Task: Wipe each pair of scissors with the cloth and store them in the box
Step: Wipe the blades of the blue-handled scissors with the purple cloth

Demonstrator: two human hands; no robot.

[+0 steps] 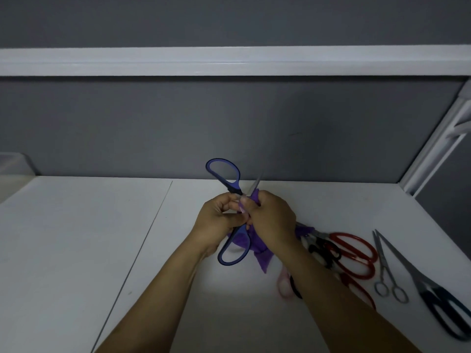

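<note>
My left hand (220,220) grips a pair of blue-handled scissors (224,174) near the pivot, spread wide open above the white desk. One handle loop points up and away, the other (233,250) hangs down toward me. My right hand (272,220) holds a purple cloth (254,247) bunched around one blade, whose blurred tip (257,183) sticks out above the fist. The cloth's loose end hangs below both hands. No box is plainly in view.
Several more scissors lie on the desk (76,238) at right: red-handled ones (356,253), a black-handled pair (323,250), small silver ones (384,268), large dark-handled ones (438,301), a pink loop (284,285). A grey partition (153,123) closes the back; a pale object (12,164) sits far left.
</note>
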